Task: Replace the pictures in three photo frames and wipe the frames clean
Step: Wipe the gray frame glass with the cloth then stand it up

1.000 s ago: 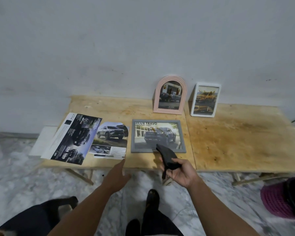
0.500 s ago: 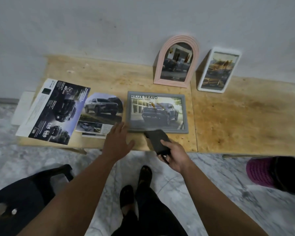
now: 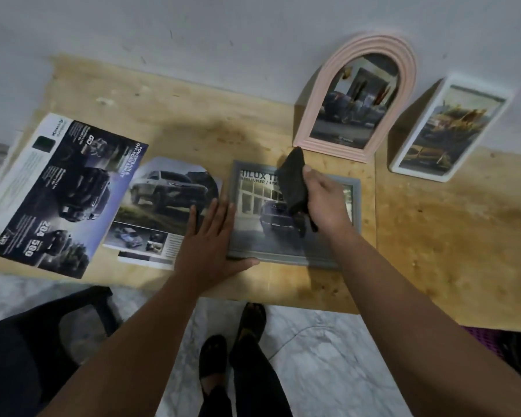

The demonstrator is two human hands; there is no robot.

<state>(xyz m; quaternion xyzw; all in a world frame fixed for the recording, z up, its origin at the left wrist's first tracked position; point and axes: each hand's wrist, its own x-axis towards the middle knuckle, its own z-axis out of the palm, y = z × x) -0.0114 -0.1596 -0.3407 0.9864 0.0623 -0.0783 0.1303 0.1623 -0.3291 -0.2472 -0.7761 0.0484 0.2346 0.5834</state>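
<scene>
On the plywood tabletop (image 3: 433, 236) lies a flat grey rectangular photo frame (image 3: 355, 212), long axis left-right, its truck picture headed "HILUX T…". Three frames in all: an arched pink frame (image 3: 322, 109) and a white rectangular frame (image 3: 403, 164) lean on the wall. Two printed car sheets (image 3: 69, 191) lie left, one reading "204 500". Left hand (image 3: 211, 245) presses spread fingers against the grey frame's corner; right hand (image 3: 325, 200) grips a dark cloth (image 3: 292, 182) over the glass.
</scene>
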